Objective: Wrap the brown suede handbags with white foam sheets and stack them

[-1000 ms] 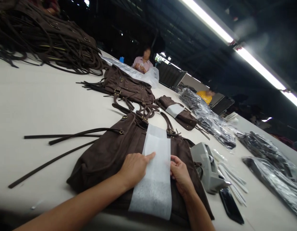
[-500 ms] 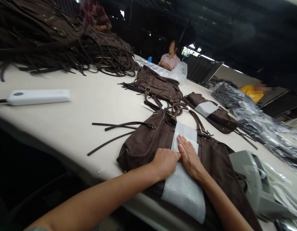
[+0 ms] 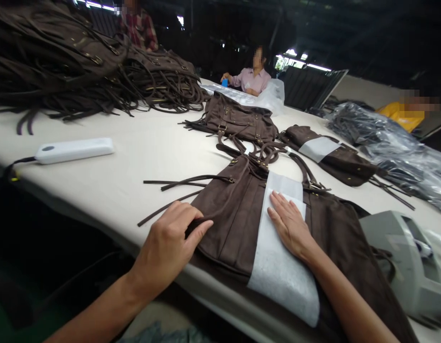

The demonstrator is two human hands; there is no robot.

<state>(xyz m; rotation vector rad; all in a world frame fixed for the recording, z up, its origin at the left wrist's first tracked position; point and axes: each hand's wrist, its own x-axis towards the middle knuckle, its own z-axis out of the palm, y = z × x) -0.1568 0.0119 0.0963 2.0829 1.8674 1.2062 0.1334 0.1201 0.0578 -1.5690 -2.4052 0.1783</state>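
A dark brown handbag (image 3: 225,238) lies flat at the table's near edge, its looped handles pointing away from me. Across its middle runs a strip of white wrapping paper (image 3: 277,267), whose near end hangs toward the table edge. My right hand (image 3: 290,221) rests flat on the paper, fingers stretched out. At the bag's left side, my left hand (image 3: 174,238) pinches the bag's edge between thumb and fingers. Thin brown straps (image 3: 181,183) stick out to the left, beyond that hand.
Two more brown bags, one upright (image 3: 242,119) and one paper-wrapped (image 3: 349,162), lie behind. A bag pile (image 3: 63,62) fills the far left. A white corded device (image 3: 75,150), a grey tape dispenser (image 3: 402,262) and plastic-wrapped goods (image 3: 395,138) are on the table (image 3: 135,157). Co-workers sit beyond.
My left hand has left the paper and moved left to grip the bag's side edge. The right hand stays flat on the paper. The view has shifted slightly.
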